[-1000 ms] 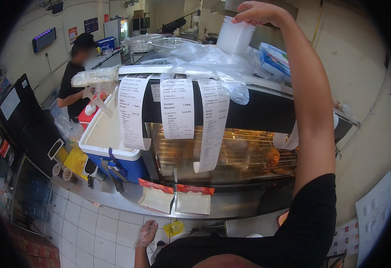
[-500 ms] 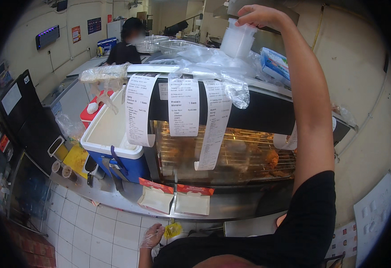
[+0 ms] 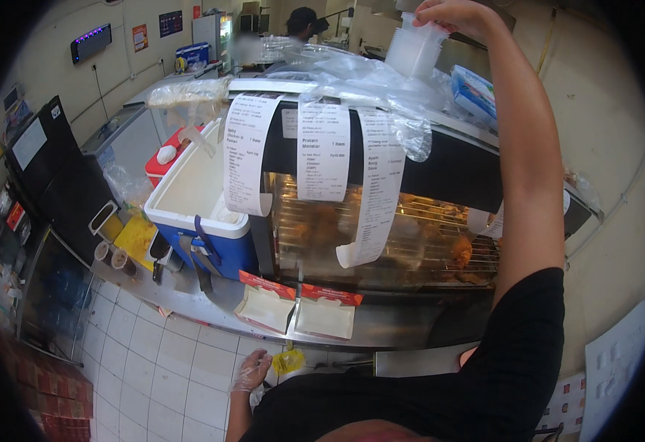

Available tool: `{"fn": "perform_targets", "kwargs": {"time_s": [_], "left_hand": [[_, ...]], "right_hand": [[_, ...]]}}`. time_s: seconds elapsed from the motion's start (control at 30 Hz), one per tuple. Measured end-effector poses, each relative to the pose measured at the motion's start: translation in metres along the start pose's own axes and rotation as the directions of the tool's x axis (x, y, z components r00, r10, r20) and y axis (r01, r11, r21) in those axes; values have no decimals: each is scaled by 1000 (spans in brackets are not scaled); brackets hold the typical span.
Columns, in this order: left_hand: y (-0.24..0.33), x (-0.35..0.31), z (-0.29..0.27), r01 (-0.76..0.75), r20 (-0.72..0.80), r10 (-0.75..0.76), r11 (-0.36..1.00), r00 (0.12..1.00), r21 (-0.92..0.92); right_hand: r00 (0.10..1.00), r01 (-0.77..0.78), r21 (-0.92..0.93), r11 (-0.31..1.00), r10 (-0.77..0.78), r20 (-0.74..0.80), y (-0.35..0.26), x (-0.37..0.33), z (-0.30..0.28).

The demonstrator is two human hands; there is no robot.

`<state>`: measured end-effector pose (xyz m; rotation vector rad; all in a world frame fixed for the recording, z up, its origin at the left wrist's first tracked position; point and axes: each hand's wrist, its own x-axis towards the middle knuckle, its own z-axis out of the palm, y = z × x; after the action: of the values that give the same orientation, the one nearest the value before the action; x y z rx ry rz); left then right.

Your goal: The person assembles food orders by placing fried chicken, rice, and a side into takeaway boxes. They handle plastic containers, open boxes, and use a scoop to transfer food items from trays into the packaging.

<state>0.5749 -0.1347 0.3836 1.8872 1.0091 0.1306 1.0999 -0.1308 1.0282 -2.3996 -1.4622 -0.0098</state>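
Reaching up over the glass-fronted food warmer [image 3: 411, 254], my right hand [image 3: 461, 16] grips the top rim of a stack of clear plastic cups [image 3: 415, 51]. The stack stands on the warmer's top, among crumpled clear plastic bags [image 3: 352, 77]. My left hand [image 3: 251, 370], in a clear plastic glove, is low beside my body with its fingers curled in. Whatever it may hold is hidden. Close to it is something yellow [image 3: 288, 361]. Pieces of fried food [image 3: 461, 252] lie on racks behind the glass.
Long printed receipts [image 3: 322, 155] hang down the warmer's front. Two open red-and-white cartons [image 3: 325, 317] sit on the steel counter below. At left are a blue cool box [image 3: 208, 247], a yellow board [image 3: 135, 241] and lidded drink cups [image 3: 122, 261]. A co-worker [image 3: 300, 26] stands at the back.
My view has shifted, so the counter appears farther right and higher. My right hand stays at the cup stack. The co-worker has moved to the right in the background.
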Motion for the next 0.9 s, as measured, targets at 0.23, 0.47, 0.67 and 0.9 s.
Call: {"fn": "perform_targets", "kwargs": {"time_s": [0.23, 0.47, 0.67, 0.9], "left_hand": [[13, -11, -4, 28, 10, -28, 999, 1000, -25], [-4, -10, 1, 11, -30, -12, 999, 999, -48], [17, -12, -12, 41, 39, -33, 978, 999, -205], [209, -74, -179, -811, -382, 739, 582, 555, -53]], "right_hand": [[996, -54, -90, 994, 48, -71, -26, -13, 4], [991, -130, 11, 991, 130, 18, -23, -3, -2], [986, -149, 38, 988, 145, 86, -38, -16, -6], [998, -43, 44, 998, 41, 41, -54, -22, -5]]}}
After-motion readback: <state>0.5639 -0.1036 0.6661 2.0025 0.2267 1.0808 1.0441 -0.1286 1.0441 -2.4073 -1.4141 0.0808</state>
